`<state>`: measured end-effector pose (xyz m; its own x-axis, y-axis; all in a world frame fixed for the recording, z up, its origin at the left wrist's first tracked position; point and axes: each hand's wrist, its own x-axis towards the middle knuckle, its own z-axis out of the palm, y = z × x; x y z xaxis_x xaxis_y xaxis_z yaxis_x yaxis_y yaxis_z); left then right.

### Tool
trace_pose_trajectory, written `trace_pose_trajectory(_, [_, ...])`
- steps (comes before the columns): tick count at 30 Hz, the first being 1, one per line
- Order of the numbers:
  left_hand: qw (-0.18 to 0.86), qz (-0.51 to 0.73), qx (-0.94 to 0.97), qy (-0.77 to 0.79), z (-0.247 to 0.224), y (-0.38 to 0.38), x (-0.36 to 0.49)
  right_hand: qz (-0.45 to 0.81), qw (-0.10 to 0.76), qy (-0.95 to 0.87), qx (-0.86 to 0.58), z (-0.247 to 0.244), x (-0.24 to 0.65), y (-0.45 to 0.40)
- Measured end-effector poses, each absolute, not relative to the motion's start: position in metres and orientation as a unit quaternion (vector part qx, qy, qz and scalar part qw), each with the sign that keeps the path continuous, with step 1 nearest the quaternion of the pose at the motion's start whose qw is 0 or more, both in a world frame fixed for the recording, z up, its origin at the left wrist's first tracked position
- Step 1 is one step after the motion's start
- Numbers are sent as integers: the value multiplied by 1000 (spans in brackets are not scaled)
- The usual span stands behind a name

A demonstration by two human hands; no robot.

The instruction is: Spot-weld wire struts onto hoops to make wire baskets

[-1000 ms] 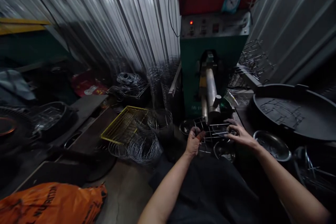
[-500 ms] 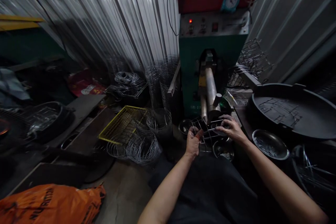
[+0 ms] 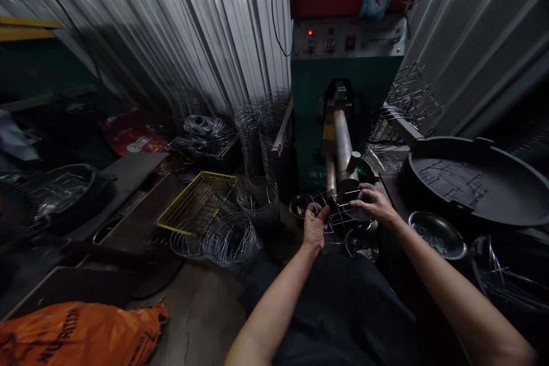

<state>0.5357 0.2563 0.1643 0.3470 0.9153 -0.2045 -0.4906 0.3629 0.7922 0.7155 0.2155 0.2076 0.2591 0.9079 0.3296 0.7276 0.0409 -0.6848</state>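
A small wire rack (image 3: pixel 337 227) of crossed metal rods is held just below the metal arms of a green machine (image 3: pixel 311 126). My left hand (image 3: pixel 315 229) pinches the rack's left side between thumb and fingers. On the right, my right hand (image 3: pixel 373 203) has its fingers closed on a thin rod at the rack's upper right side, beside the electrode tip. The thick round arm (image 3: pixel 343 137) of the machine points down toward the rack. Under and beside the rack sit small metal bowls (image 3: pixel 362 245), one with small pieces in it.
To the left are a yellow-rimmed wire basket (image 3: pixel 195 200), wire coils (image 3: pixel 231 240) and an orange sack (image 3: pixel 81 331). At the right are a large black pan (image 3: pixel 476 180) with wire parts and a steel bowl (image 3: pixel 437 234). A red light glows on the machine's panel.
The view has shifted slightly. My right hand has moved a little up relative to the rack, and its fingers have changed position. My left hand keeps its hold.
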Motion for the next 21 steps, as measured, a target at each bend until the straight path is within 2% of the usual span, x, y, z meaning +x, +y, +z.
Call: trace_pose_trajectory(21, [778,453,272,339,176,264,540,117,417,-578,-691,196,721,222])
